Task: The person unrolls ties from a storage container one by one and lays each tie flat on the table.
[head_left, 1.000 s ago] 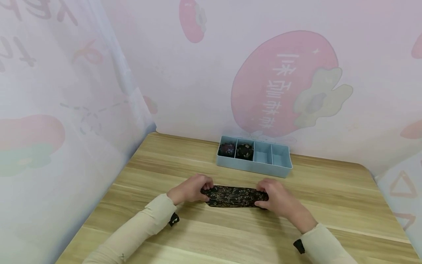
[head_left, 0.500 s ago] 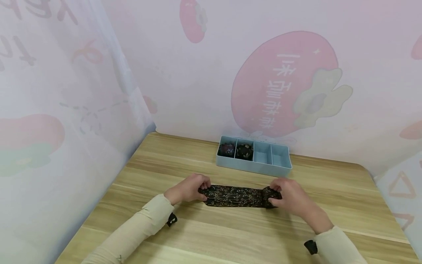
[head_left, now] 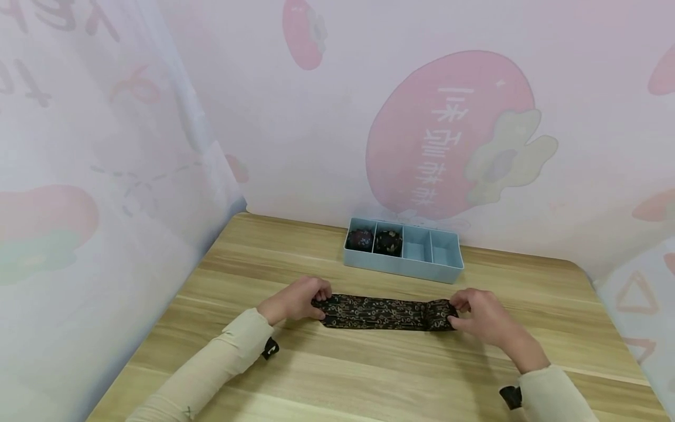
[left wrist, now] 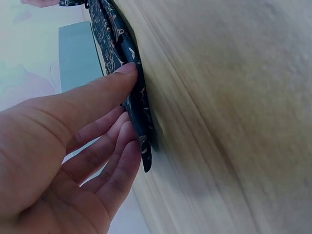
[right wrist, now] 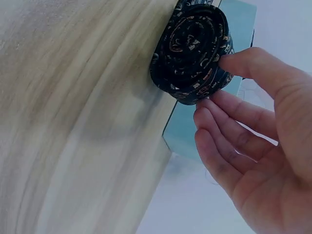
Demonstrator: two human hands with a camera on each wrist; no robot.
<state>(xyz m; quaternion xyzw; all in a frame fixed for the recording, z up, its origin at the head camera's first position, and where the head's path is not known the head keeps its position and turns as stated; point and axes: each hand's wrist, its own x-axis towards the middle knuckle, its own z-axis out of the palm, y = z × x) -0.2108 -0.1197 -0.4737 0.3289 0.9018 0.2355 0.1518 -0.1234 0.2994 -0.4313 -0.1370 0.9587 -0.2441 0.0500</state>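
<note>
A black necktie (head_left: 374, 312) with a gold pattern lies stretched sideways across the wooden table, its right end coiled into a roll (right wrist: 192, 48). My left hand (head_left: 300, 300) holds the flat left end, the thumb on one face and the fingers against the other, as the left wrist view (left wrist: 83, 141) shows. At the other end, my right hand (head_left: 485, 316) holds the outer side of the roll between thumb and fingers. The coil's spiral layers face the right wrist camera. In the head view, the fingers partly hide both ends.
Behind the necktie stands a light blue box (head_left: 403, 266) with several compartments. Its two left compartments hold dark patterned rolls (head_left: 361, 240); the two right ones show bare floors. A printed pink-and-white curtain (head_left: 316, 146) rises along the table's back edge.
My right hand has moved to the right, and the roll shows more fully now. The visible length of necktie between my hands has grown. My left hand has stayed almost where it was.
</note>
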